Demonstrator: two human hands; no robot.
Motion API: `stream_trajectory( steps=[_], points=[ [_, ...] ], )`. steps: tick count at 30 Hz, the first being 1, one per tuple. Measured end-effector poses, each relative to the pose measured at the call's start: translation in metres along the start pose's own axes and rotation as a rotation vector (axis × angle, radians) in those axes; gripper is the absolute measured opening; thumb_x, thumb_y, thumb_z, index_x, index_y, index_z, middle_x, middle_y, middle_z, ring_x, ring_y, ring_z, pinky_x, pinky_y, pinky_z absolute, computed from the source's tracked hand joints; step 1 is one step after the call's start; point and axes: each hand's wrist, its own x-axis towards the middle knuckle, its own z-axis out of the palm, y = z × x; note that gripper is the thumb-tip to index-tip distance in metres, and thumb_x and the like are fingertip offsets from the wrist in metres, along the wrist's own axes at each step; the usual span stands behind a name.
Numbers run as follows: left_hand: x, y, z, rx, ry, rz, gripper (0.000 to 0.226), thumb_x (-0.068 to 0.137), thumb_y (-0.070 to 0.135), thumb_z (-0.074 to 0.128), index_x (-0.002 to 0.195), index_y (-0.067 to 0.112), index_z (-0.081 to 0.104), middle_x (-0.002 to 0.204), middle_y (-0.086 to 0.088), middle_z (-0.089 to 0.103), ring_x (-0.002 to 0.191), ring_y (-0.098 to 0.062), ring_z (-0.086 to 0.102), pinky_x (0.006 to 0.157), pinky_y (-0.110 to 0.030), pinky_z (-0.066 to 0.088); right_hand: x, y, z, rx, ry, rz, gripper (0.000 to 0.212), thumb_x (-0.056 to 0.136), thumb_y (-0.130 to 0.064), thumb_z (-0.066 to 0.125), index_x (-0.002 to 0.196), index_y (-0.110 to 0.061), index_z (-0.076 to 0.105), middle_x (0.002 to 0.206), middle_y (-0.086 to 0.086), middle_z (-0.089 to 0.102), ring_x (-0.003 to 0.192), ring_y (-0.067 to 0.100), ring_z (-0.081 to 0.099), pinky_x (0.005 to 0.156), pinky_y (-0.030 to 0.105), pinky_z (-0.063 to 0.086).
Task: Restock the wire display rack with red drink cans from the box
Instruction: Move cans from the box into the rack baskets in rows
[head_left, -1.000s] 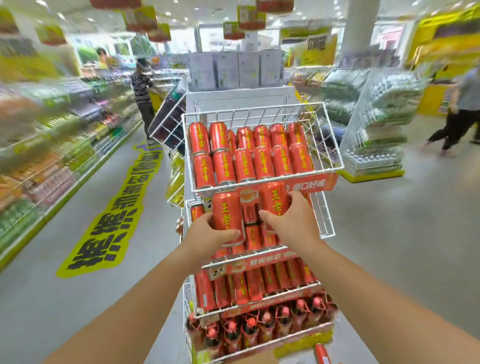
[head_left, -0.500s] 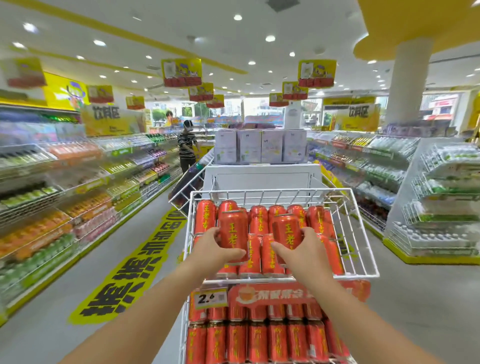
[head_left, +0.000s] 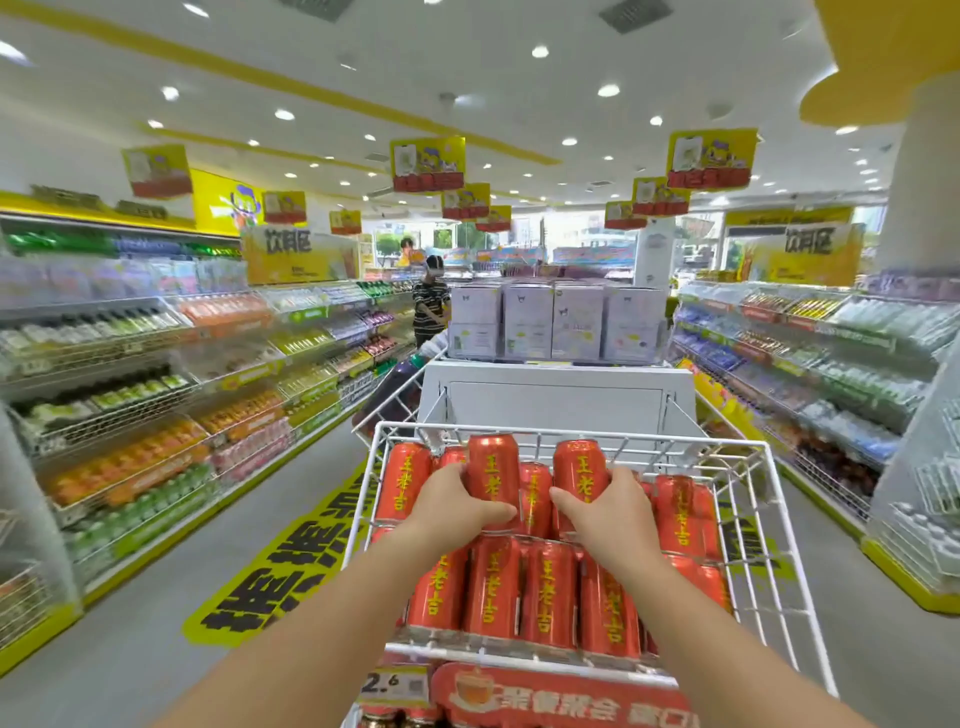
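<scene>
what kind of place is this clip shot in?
A supermarket or convenience store, drinks aisle most likely: long shelves of bottled drinks on both sides, hanging promo signs, and a wire display rack of red cans with a price tag.

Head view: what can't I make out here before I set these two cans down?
- Box: outside the frame.
- Lower tiers of the wire rack: cut by the bottom edge and covered by forearms.
- Space under the two held cans: hidden by the left hand and right hand.
- Aisle shelves: labels blurred.
</scene>
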Motion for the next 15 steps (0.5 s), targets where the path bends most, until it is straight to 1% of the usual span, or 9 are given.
stream_trajectory(
  steps=[2,3,4,6,7,8,10,13,15],
  points=[
    [-0.005,0.008,0.002,0.02,0.022,0.011,0.099,0.046,0.048,0.093,0.134,0.023,0.056,0.115,0.005,0.074,0.102,-0.012,0.072,0.095,-0.04,0.058,0.006,0.0,0.005,0.003,-0.005,0.02,0.054,0.074,-0.051,0.08,0.104,-0.014,0.055,0.099,0.002,0.061,0.082,0.018,0.06,0.064,0.031,0.044],
    [-0.007,0.013,0.003,0.024,0.009,0.017,0.095,0.051,0.042,0.093,0.135,0.024,0.054,0.113,0.007,0.074,0.101,-0.01,0.071,0.096,-0.039,0.058,0.01,0.0,0.009,0.0,-0.007,0.032,0.056,0.074,-0.052,0.079,0.106,-0.012,0.055,0.1,0.004,0.061,0.085,0.021,0.06,0.065,0.032,0.043],
    [-0.008,0.015,0.004,0.043,-0.007,0.021,0.084,0.058,0.033,0.093,0.132,0.025,0.055,0.108,0.009,0.074,0.097,-0.006,0.071,0.095,-0.036,0.057,0.012,0.0,0.011,-0.007,-0.017,0.044,0.058,0.074,-0.053,0.079,0.106,-0.011,0.054,0.101,0.004,0.06,0.088,0.023,0.06,0.068,0.033,0.043],
    [-0.01,0.018,0.005,0.107,-0.012,0.033,0.06,0.071,0.017,0.089,0.119,0.03,0.056,0.097,0.017,0.07,0.086,0.01,0.063,0.087,-0.02,0.053,0.014,0.0,0.017,-0.005,-0.041,0.062,0.057,0.075,-0.053,0.078,0.104,-0.012,0.051,0.1,0.003,0.059,0.091,0.024,0.059,0.069,0.034,0.042],
    [-0.008,0.019,0.006,0.134,-0.011,0.037,0.055,0.075,0.014,0.088,0.114,0.032,0.054,0.095,0.02,0.067,0.083,0.016,0.057,0.08,-0.012,0.049,0.015,0.001,0.019,0.004,-0.043,0.064,0.057,0.075,-0.053,0.078,0.105,-0.013,0.051,0.101,0.003,0.059,0.092,0.024,0.059,0.069,0.034,0.042],
    [-0.006,0.018,0.008,0.158,-0.007,0.061,0.053,0.076,0.014,0.086,0.114,0.032,0.054,0.097,0.02,0.066,0.083,0.015,0.057,0.076,-0.009,0.047,0.015,0.003,0.022,0.011,-0.044,0.067,0.058,0.074,-0.053,0.078,0.108,-0.013,0.052,0.103,0.003,0.06,0.093,0.023,0.059,0.069,0.033,0.042],
    [-0.007,0.019,0.014,0.221,0.009,0.107,0.053,0.077,0.016,0.085,0.12,0.028,0.056,0.106,0.014,0.068,0.091,0.001,0.064,0.081,-0.015,0.05,0.016,0.006,0.026,0.018,-0.048,0.076,0.067,0.073,-0.055,0.078,0.116,-0.01,0.053,0.111,0.006,0.061,0.099,0.025,0.06,0.072,0.034,0.044],
    [-0.003,0.016,0.021,0.255,0.031,0.102,0.048,0.079,0.019,0.083,0.117,0.029,0.055,0.107,0.014,0.065,0.099,-0.007,0.064,0.082,-0.022,0.05,0.016,0.01,0.032,0.007,-0.054,0.086,0.089,0.07,-0.062,0.075,0.134,-0.006,0.048,0.125,0.01,0.06,0.114,0.03,0.058,0.087,0.039,0.051],
    [-0.003,0.016,0.025,0.279,0.041,0.089,0.048,0.078,0.024,0.084,0.118,0.025,0.058,0.106,0.008,0.067,0.099,-0.013,0.066,0.085,-0.026,0.054,0.016,0.012,0.034,0.009,-0.057,0.091,0.088,0.071,-0.063,0.074,0.133,-0.006,0.048,0.125,0.011,0.06,0.115,0.03,0.058,0.09,0.041,0.051]
  ],
)
